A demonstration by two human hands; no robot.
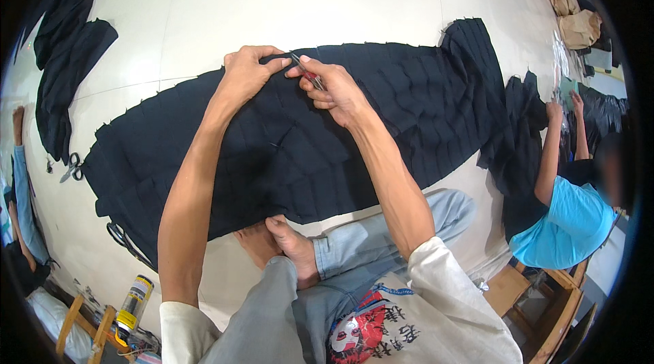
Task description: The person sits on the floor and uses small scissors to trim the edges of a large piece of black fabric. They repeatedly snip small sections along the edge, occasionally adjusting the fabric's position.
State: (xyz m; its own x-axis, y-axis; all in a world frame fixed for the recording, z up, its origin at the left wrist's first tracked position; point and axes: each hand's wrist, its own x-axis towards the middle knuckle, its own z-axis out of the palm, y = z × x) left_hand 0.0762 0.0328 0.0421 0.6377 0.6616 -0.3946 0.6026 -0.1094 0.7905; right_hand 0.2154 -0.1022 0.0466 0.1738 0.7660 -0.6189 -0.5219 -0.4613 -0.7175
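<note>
A long piece of black pleated cloth lies spread over the pale floor in front of me. At its far edge my left hand pinches the cloth between thumb and fingers. Just right of it, my right hand is closed around small thread snips with red on the handle. The metal tip of the snips reaches the cloth's edge, close to my left thumb. Whether the blades are on a thread is too small to tell.
Scissors lie by the cloth's left end, and black-handled shears by its near left corner. More black cloth lies far left. A person in a blue shirt sits at right. A yellow-labelled can stands lower left.
</note>
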